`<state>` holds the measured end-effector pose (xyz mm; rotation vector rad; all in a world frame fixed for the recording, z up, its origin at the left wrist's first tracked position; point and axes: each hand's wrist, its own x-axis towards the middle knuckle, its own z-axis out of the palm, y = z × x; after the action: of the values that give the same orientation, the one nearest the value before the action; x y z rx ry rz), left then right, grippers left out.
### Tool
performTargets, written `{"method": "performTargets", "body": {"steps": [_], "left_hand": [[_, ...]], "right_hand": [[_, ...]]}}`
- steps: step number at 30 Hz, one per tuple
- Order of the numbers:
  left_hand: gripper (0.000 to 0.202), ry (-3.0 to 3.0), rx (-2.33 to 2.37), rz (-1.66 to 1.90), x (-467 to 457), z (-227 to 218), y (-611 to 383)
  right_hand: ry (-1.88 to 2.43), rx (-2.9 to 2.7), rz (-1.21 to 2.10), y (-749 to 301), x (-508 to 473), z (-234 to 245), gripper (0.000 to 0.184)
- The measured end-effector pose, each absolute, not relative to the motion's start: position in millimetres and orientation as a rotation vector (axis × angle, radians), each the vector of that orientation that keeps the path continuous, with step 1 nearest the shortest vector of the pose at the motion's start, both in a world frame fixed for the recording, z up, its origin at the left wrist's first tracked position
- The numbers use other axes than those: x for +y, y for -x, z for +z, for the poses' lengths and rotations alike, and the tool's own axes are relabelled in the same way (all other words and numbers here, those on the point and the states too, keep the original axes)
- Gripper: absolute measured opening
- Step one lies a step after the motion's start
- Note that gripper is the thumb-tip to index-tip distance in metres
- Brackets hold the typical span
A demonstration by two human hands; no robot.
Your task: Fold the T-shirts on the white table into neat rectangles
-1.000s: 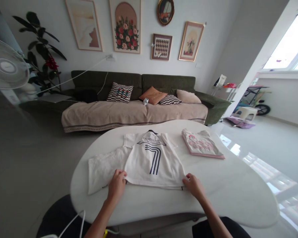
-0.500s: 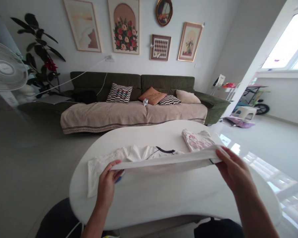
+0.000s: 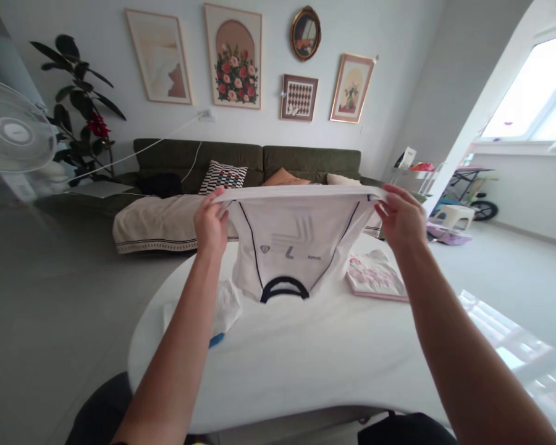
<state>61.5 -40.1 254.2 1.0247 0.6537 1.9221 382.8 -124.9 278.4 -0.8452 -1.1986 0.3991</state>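
A white sports shirt [image 3: 291, 228] with dark piping and a dark collar hangs upside down, stretched between my hands above the table. My left hand [image 3: 210, 222] pinches one corner of its hem. My right hand [image 3: 402, 216] grips the opposite corner. The number 7 and other print show inverted on the fabric, and the collar dangles lowest, over the tabletop. Partly behind my left forearm lies another white garment [image 3: 227, 306] with a bit of blue at its edge. To the right, a folded white and pink garment [image 3: 375, 275] rests on the table.
The white rounded table [image 3: 315, 358] spans the space before me. Beyond it stands a green sofa [image 3: 310, 164] with a beige cover and cushions. A fan [image 3: 16, 130] and a plant [image 3: 81, 93] are at the left; a white stool [image 3: 454, 215] is at the right.
Both hands have risen, lifting the shirt by its hem from low over the table. Its body now hangs spread out, showing the print and collar.
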Motion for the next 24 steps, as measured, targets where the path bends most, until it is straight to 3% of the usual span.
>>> {"method": "performTargets", "body": {"steps": [3, 5, 8, 11, 13, 15, 19, 24], "left_hand": [[0.027, -1.127, 0.51, 2.004, -67.1, 255.9, -50.6], [0.025, -1.141, 0.594, 2.001, -88.5, 230.8, -47.2], [0.027, -1.179, 1.019, 1.854, -121.7, 160.3, -45.7], [0.029, -1.352, 1.548, 1.415, -157.0, 79.3, -40.9], [0.028, -1.514, 1.638, 1.207, -177.8, 36.9, -33.2], [0.028, -1.61, 1.716, 1.137, -190.7, 11.7, -22.0], [0.031, -1.88, 1.801, 1.139, -180.6, 6.1, -5.8], [0.034, -2.21, 1.673, 0.996, -129.9, 3.2, -38.0]], "right_hand": [[0.731, -0.941, 0.469, -392.2, -137.2, 270.5, 0.017], [0.774, -0.837, 0.501, -392.5, -148.5, 240.9, 0.018], [0.982, -0.719, 0.529, -389.4, -169.9, 163.4, 0.021], [1.309, -0.715, 0.597, -393.8, -197.5, 69.3, 0.028], [1.585, -0.876, 0.663, -402.6, -216.2, 15.4, 0.031], [1.85, -1.07, 0.484, -411.3, -230.2, -21.2, 0.032], [1.967, -1.374, -0.002, -403.6, -229.8, -40.7, 0.035], [1.952, -1.738, 0.022, -346.1, -191.5, -30.5, 0.041]]}}
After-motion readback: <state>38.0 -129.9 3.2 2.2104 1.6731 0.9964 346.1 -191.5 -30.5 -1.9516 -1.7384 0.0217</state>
